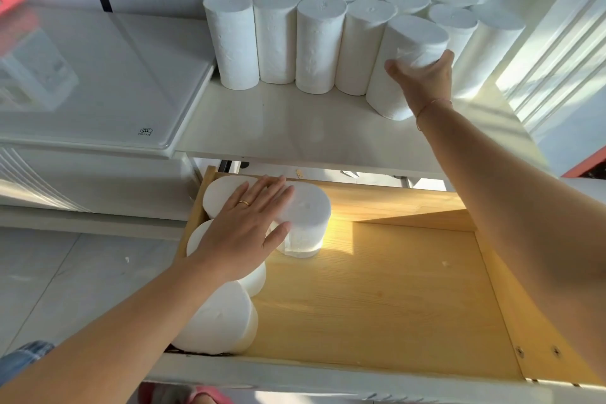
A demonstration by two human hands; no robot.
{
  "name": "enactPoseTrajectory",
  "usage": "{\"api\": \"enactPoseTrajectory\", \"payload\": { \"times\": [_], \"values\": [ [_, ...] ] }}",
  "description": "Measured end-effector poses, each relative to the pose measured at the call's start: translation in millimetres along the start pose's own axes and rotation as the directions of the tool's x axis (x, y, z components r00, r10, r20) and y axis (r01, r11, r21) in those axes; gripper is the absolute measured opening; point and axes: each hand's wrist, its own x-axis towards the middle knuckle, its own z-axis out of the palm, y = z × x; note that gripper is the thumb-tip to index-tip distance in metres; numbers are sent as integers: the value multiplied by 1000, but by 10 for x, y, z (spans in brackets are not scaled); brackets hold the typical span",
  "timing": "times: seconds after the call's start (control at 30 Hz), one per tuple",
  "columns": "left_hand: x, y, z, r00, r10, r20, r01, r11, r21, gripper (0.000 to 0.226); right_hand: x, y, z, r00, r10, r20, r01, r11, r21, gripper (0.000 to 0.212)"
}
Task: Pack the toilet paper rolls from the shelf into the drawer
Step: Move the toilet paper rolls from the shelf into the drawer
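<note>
Above the yellow wooden drawer (393, 298), the right hand (423, 79) wraps around a soft, white, round roll (406, 52). It tips the roll on the smooth shelf (295, 128), likely to lift it. On the drawer's left side, the left hand (249, 223) lies flat and wide on the packed rolls (308, 216), maybe pushing them snug.

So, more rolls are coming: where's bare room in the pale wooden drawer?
In the pale wooden drawer, the floor is bare from the white cylindrical toilet paper rolls to its right wall. Its left side is crowded, under the left hand.
</note>
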Motion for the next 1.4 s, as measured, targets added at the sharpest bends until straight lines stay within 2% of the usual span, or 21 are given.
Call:
{"api": "enactPoseTrajectory", "payload": {
  "times": [0.17,0.23,0.3,0.37,0.47,0.6,0.7,0.8,0.97,1.03,1.13,1.23,1.3,1.4],
  "values": [
    [-5,-8,7,1000,2,1,-2,1000,7,59,-104,-22,-74,1000,-10,25,9,999,44,78],
    [-2,-7,8,1000,3,6,-3,1000,8,60,-258,-14,-172,992,-45,117,34,995,93,77],
    [0,-6,8,1000,1,10,-1,1000,26,61,-472,-15,-299,957,-101,273,49,981,190,80],
    [-4,-6,4,1000,-3,13,2,999,39,61,-728,-27,-458,887,-168,431,46,959,280,86],
    [-11,2,-10,1000,-3,20,2,999,39,63,-1137,-28,-738,764,-212,610,28,954,297,80],
    [-12,23,-23,1000,-5,23,4,1000,26,64,-1518,145,-1017,631,-192,752,33,974,222,75],
    [-6,20,-18,999,-8,31,7,999,40,64,-1638,434,-992,528,-113,842,-53,985,165,77],
    [-5,8,-9,999,-13,30,12,999,34,61,-1707,810,-850,495,-11,869,-103,992,71,83],
    [-6,16,-13,1000,-15,24,15,1000,9,60,-1827,1122,-736,491,85,867,-38,996,-76,91],
    [-7,17,-16,1000,-13,18,13,1000,14,60,-1821,1118,-762,444,132,886,-36,991,-129,92],
    [-7,23,-20,1000,-15,15,15,1000,16,62,-1797,1039,-849,310,286,907,-148,957,-251,89],
    [-10,31,-25,1000,-18,21,17,1000,16,63,-1894,940,-850,210,358,910,-250,919,-304,76],
    [-10,29,-27,999,-20,28,20,1000,8,62,-2024,883,-769,170,360,917,-336,896,-289,69],
    [-11,25,-33,999,-20,37,20,1000,-7,62,-2184,831,-600,161,350,923,-407,875,-261,67]
  ]
}}
